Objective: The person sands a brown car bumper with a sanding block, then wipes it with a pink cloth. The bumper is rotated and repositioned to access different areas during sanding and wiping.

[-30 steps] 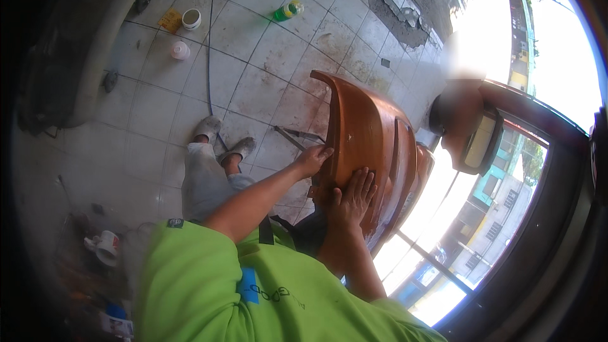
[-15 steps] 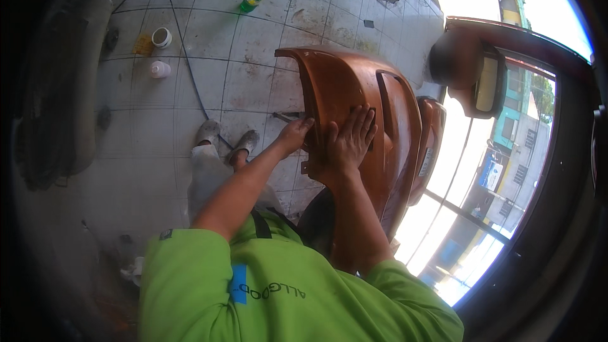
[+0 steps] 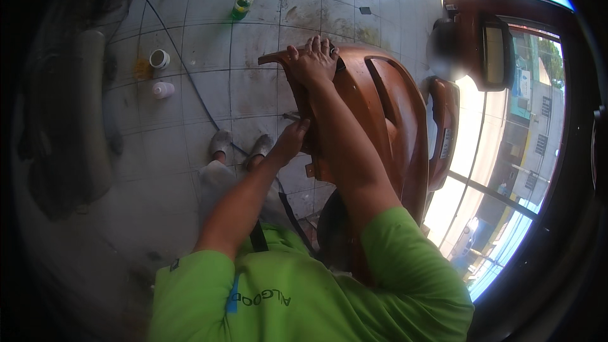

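Observation:
An orange-brown car bumper [image 3: 354, 82] stands in front of me, its curved end toward the upper left. My left hand [image 3: 292, 142] is closed on its near left edge, thumb on the outside and the other fingers hidden behind the rim. Over the far upper part of the bumper lies my right hand [image 3: 313, 63], fingers flat and pointing away, thumb apart. A small dark pad [image 3: 340, 62] shows beside and under its fingers, pressed against the painted surface; most of it is covered by the hand.
On the tiled floor [image 3: 209, 44] stand a bottle of green liquid [image 3: 242, 6], a white cup [image 3: 159, 59] and a pinkish-white bottle [image 3: 163, 90]. A dark hose [image 3: 171, 41] runs across to my feet. A vehicle mirror [image 3: 496, 52] juts in at right; a large dark-grey part [image 3: 82, 114] lies left.
My right hand has slid away from me and leftward, up to the bumper's far edge, the dark pad moving with it. My left hand keeps its hold. The view has shifted slightly.

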### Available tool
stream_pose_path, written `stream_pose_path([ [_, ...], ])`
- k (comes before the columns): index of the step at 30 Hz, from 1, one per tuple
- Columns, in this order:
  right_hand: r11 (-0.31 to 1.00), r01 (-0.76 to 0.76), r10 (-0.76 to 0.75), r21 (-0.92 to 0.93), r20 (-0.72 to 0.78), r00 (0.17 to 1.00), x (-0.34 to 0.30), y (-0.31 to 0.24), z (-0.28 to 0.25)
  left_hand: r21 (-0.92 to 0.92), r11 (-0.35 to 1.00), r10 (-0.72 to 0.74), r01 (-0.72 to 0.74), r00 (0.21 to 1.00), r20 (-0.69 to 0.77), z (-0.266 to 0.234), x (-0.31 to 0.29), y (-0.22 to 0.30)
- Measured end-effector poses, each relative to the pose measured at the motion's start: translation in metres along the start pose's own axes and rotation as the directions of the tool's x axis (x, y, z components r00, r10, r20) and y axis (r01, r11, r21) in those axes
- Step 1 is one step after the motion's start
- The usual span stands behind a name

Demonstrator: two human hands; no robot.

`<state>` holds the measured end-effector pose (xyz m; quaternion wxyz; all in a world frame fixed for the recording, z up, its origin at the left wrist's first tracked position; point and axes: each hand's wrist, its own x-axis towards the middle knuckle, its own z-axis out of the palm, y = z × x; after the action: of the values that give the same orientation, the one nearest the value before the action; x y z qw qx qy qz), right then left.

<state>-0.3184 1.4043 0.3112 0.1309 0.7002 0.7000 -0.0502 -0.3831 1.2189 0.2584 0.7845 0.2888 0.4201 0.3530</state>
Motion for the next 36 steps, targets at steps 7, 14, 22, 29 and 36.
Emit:
stream_pose_path([
  [7,0.906,-0.42,0.416,0.052,-0.299,0.859,-0.225,0.117,0.002,-0.248,0.934,-0.242,0.257,0.966,0.088,-0.024,-0.002,-0.003],
  [14,0.348,-0.913,0.922,0.214,-0.254,0.292,-0.583,0.287,0.074,-0.168,0.924,-0.297,0.343,0.922,0.248,-0.008,-0.003,0.0],
  [22,0.761,-0.5,0.622,0.414,-0.245,0.743,-0.236,0.107,-0.021,-0.271,0.922,-0.282,0.276,0.959,0.017,0.001,-0.006,0.018],
  [29,0.735,-0.518,0.668,0.437,-0.336,0.664,-0.319,0.152,0.001,-0.195,0.943,-0.267,0.271,0.963,0.045,0.004,0.003,0.004],
  [36,0.408,-0.846,0.899,0.343,-0.314,0.306,-0.642,0.276,0.078,-0.095,0.974,-0.215,0.206,0.97,-0.109,0.019,-0.001,0.007],
])
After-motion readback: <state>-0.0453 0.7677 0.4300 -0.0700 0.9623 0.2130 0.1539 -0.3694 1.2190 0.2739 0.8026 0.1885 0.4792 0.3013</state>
